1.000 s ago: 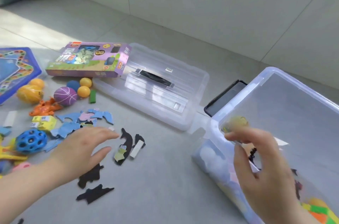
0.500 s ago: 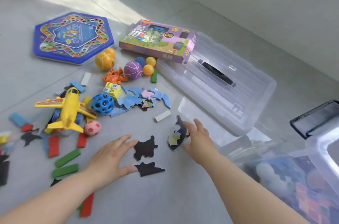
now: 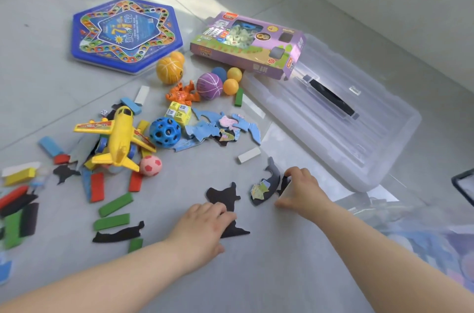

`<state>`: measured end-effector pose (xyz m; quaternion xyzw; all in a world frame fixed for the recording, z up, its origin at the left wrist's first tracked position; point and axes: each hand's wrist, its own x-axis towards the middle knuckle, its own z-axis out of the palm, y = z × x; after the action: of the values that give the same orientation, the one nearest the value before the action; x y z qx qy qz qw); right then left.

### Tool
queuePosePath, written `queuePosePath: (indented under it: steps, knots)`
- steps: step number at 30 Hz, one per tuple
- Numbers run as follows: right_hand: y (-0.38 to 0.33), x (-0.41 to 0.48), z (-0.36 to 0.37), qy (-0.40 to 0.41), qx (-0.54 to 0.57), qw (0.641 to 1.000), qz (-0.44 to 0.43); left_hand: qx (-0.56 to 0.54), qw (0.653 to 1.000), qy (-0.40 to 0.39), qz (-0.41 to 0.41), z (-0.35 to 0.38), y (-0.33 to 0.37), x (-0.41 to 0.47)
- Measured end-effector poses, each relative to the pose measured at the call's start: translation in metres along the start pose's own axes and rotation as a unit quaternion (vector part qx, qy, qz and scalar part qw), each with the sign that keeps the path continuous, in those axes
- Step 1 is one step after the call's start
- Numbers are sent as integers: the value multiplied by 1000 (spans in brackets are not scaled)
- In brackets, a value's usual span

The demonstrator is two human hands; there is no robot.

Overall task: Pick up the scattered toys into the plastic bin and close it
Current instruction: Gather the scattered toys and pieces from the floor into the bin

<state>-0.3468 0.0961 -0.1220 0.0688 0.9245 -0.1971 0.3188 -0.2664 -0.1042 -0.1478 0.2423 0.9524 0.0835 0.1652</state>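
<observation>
Both hands have dropped onto the puzzle pieces since half a second ago, and the fingers that were spread are now bent. The left hand (image 3: 202,229) has slid forward. Its grip is curled down over a flat black card puzzle piece (image 3: 237,232), whose pointed end sticks out to the right of the knuckles. A second black cut-out piece (image 3: 223,196) lies just beyond the fingertips; whether they touch it I cannot tell. The right hand (image 3: 301,191) has its grip pinched round a small black puzzle scrap (image 3: 284,184), thumb on the near side and fingers on the far side. A dark dolphin-shaped puzzle piece (image 3: 270,176) sits right against the scrap on the left.

Off to the right of that grip, low and blurred at the edge of view, is the clear plastic bin (image 3: 436,235), which already holds some toys. Its clear plastic lid (image 3: 333,133) lies flat on the grey tiled floor (image 3: 269,274), beyond the right grip.

These pieces look thin, light and a bit bendy, and they lie dead flat on smooth tile, so I'd guess they are fiddly to lift. Better to nail up an edge, or slide them together and pinch the stack, than to press from above. They don't look fragile, though one could slip out on the way across. Most of the toys sit further out, to the left of the left grip, so the job looks far from done
</observation>
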Motion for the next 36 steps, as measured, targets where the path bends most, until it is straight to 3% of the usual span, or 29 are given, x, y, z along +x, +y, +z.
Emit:
queuePosePath:
  steps: [2,10,15,19,22,26,30,36]
  knots:
    - [-1,-1,5,3,-3,1000,11,23,998,-52,-8,4,-2,5]
    - [1,-1,9,35,51,998,26,-21,996,-73,-50,-2,9,22]
    - [0,-7,12,42,76,996,-30,-23,997,56,-51,-4,-4,17]
    - [-6,-6,8,-8,79,991,-110,-91,986,37,-134,-22,-27,26]
    - [-15,-1,3,-59,-24,985,-160,-121,988,20,-96,-22,-38,39]
    - [-24,10,-4,-107,-117,978,-139,-101,990,-10,-101,-28,-29,54]
    - [-30,12,-6,-104,-213,960,-147,-64,993,0,-104,-23,-26,59]
    - [-33,15,-4,-88,-248,953,-153,-63,991,2,-118,-24,-24,57]
